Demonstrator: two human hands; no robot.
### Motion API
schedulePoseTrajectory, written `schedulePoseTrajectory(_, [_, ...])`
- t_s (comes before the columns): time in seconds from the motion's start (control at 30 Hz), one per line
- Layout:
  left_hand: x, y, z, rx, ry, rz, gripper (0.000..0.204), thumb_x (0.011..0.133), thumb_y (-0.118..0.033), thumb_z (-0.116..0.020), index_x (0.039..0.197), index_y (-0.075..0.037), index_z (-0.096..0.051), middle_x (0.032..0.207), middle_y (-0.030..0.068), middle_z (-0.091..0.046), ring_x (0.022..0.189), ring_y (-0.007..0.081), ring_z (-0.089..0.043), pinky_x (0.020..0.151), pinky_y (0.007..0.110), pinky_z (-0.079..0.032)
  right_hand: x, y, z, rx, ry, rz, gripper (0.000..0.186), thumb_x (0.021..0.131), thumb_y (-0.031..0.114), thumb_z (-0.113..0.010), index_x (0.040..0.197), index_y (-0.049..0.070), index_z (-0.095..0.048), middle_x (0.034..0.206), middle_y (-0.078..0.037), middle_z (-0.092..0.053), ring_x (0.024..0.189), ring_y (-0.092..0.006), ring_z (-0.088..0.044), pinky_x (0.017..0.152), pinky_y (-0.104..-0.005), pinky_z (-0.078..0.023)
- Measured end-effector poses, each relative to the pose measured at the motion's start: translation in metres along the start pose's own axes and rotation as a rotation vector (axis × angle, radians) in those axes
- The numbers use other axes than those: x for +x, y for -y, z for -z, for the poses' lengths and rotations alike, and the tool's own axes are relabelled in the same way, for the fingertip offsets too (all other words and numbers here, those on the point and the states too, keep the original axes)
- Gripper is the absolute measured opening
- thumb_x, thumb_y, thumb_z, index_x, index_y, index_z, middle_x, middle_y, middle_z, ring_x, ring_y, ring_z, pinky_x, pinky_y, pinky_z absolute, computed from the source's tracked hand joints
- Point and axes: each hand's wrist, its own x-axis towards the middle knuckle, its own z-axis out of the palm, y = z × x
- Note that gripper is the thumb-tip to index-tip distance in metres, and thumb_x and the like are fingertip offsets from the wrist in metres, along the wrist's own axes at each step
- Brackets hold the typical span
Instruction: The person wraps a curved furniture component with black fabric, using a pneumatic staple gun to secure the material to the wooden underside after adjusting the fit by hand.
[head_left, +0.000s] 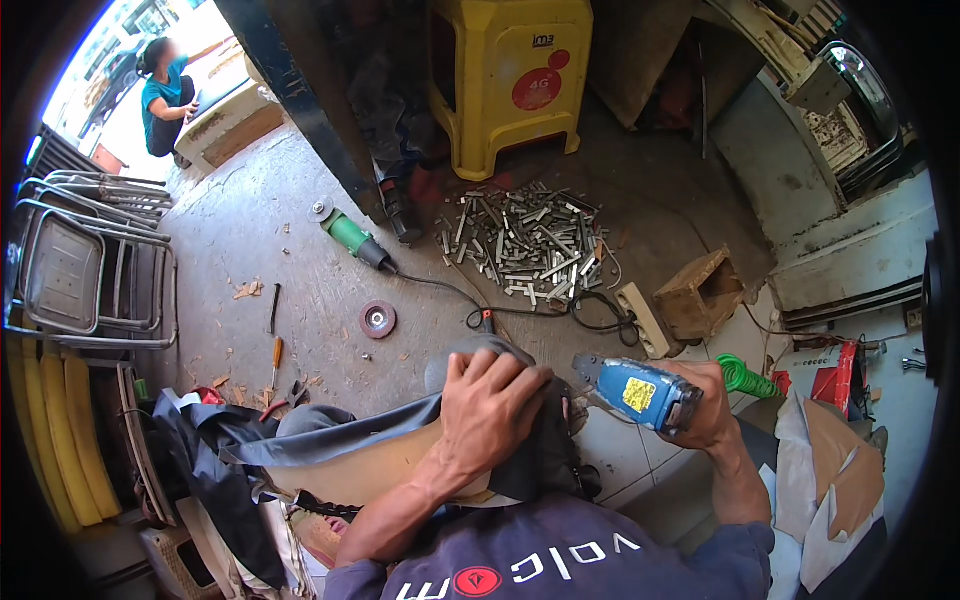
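Across my lap lies a padded piece, with tan foam or backing (360, 458) showing beside dark grey cover fabric (535, 455). My left hand (492, 405) presses on this fabric with its fingers curled over it, near the edge close to my knee. To its right, my right hand (705, 400) grips a blue staple gun (640, 390) with a yellow label. The gun's nose points left toward the fabric, a short gap away from it. Behind the right hand is a green coiled air hose (745, 377); its join to the gun is hidden.
Ahead, a heap of metal staple strips (540, 240) lies before a yellow stool (515, 90). A green angle grinder (350, 238), grinding disc (378, 320), screwdriver (275, 355) and pliers (287, 400) are on the floor. Folding chairs (90, 260) stand left; a person (165, 100) squats far left.
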Motion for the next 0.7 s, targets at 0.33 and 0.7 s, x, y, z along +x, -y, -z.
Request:
schedulePoseTrajectory(0.33, [-0.019, 0.018, -0.021, -0.063, -0.338, -0.369, 0.023, 0.069, -0.004, -0.083, 0.089, -0.005, -0.072, 0.086, 0.0059, -0.065, 0.079, 0.0220, -0.064, 0.063, 0.036, -0.044, 0.011, 0.003, -0.005, 0.043, 0.039, 0.066, 0.044, 0.065, 0.018, -0.085, 0.102, -0.002, -0.073, 0.091, -0.015, -0.077, 0.078, -0.0295, -0.076, 0.071, -0.0344, -0.060])
schedulePoseTrajectory(0.7, [-0.038, 0.022, -0.023, 0.024, -0.368, -0.509, 0.010, 0.076, 0.000, -0.076, 0.071, 0.000, -0.067, 0.070, 0.0060, -0.057, 0.066, 0.0193, -0.057, 0.059, 0.034, -0.046, 0.035, 0.019, -0.011, 0.014, 0.153, 0.239, 0.039, 0.069, 0.025, -0.084, 0.097, 0.001, -0.073, 0.076, -0.013, -0.072, 0.065, -0.0296, -0.072, 0.059, -0.0370, -0.057])
